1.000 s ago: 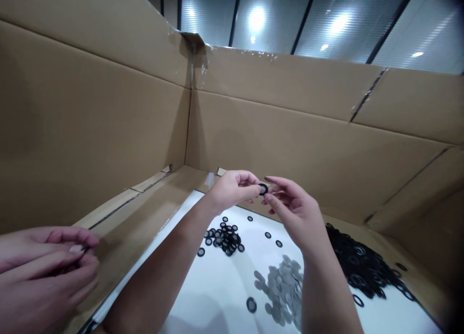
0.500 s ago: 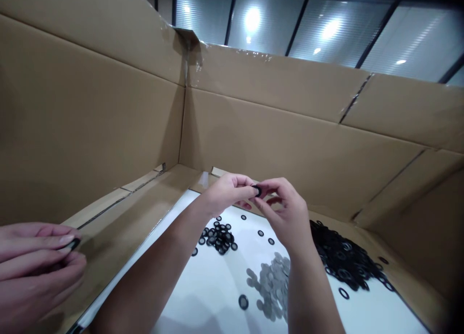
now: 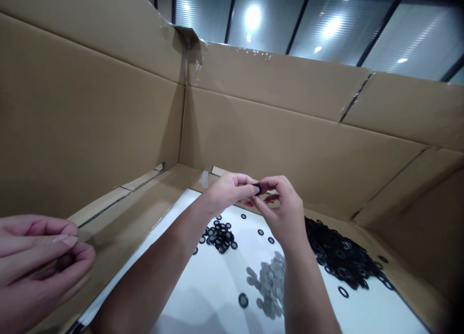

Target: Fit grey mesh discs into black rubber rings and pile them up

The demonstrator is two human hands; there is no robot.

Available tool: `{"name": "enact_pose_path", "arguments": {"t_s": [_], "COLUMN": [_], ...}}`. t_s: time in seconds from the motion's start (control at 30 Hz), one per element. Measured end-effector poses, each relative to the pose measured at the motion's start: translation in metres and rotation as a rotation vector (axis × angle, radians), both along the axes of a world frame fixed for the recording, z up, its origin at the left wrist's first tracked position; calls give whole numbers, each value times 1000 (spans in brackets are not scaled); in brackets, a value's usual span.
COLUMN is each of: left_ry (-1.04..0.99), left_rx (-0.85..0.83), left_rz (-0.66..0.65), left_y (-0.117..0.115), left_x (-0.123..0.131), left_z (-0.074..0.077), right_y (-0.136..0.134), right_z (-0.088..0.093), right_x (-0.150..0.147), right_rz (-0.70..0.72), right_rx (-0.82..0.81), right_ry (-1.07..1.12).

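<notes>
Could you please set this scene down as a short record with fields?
Left hand: pinching a small black ring
Right hand: fingertips at the ring's edge; a grip cannot be told
Work surface: white board
Between the forearms: pile of dark rings with pale centres; grey discs, partly behind the right forearm
Right of the right forearm: heap of black rings
Far left: another person's hands; contents hidden
Surroundings: cardboard walls
</notes>
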State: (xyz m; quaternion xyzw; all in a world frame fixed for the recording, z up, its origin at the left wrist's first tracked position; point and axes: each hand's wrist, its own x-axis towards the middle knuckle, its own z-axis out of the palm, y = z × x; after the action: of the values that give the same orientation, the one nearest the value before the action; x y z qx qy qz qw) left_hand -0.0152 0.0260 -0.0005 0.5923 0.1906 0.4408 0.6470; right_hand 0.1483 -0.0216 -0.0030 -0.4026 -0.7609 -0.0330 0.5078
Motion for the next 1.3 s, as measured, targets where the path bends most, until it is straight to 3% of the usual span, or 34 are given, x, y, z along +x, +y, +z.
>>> {"name": "enact_pose_path", "arguments": {"t_s": [0.1, 0.27, 0.43, 0.63, 0.87, 0.97, 1.03, 1.1, 1.17, 1.3], "left_ry": [4, 4, 12, 5, 158, 433, 635, 758, 802, 829], "left_rx": [16, 15, 24, 3, 56, 227, 363, 467, 525, 559], "left_rz": [1, -7, -3, -22, 22, 206, 419, 552, 510, 179], "left_y": [1, 2, 4, 4, 5, 0, -7, -16, -24, -35], "left_x": [1, 1, -1, 4, -1, -9, -13, -14, -12, -7], "left_z": [-1, -1, -3, -7, -5, -1, 4, 8, 11, 13], "right_y": [1, 7, 9, 16, 16, 28, 35, 37, 34, 24], "right_z": [-1, -7, -8, -17, -17, -36, -59, -86, -112, -145], "right_x": [0, -6, -5, -10, 2, 8, 9, 7, 1, -9], "right_rz": [58, -122, 21, -196, 33, 40, 17, 64, 119, 171], "right_rx": [-29, -6, -6, -4, -33, -150, -284, -377, -440, -499], "right_ry": [-35, 71, -16, 123, 24, 65, -64, -193, -298, -426]}}
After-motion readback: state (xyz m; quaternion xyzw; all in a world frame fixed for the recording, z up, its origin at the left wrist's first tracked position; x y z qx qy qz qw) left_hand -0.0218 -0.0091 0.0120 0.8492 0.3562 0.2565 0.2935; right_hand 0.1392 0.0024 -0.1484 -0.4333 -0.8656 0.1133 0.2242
